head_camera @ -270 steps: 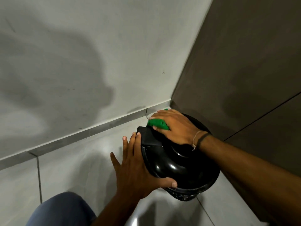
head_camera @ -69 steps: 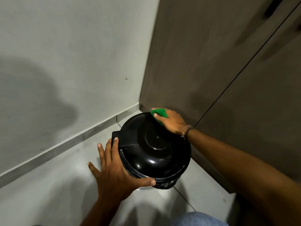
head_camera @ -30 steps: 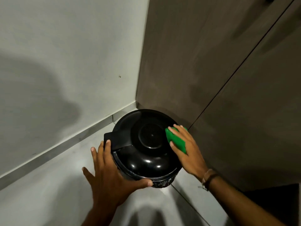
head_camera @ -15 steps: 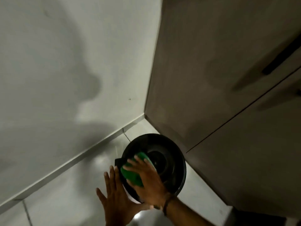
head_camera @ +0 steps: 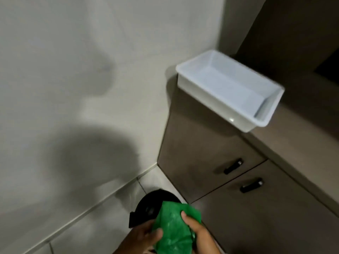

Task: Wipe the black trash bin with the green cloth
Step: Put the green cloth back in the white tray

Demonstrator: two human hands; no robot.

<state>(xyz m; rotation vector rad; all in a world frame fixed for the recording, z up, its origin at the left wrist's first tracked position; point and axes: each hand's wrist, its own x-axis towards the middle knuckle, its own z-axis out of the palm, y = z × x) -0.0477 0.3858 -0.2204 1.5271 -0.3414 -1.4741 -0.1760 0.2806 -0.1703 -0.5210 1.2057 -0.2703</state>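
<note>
Now the view has lifted, showing a cabinet [head_camera: 229, 162] and white tub [head_camera: 227, 88] at upper right; the bin [head_camera: 146, 206] sits at bottom centre. Both hands, left [head_camera: 145, 237] and right [head_camera: 198, 233], have come off it and grasp the cloth [head_camera: 172, 230] above, so wiping looks paused or done.

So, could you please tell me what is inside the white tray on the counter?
The white tray shows only its bare pale floor and walls. The strip just behind its near wall is hidden, so something small there cannot be ruled out.
</note>
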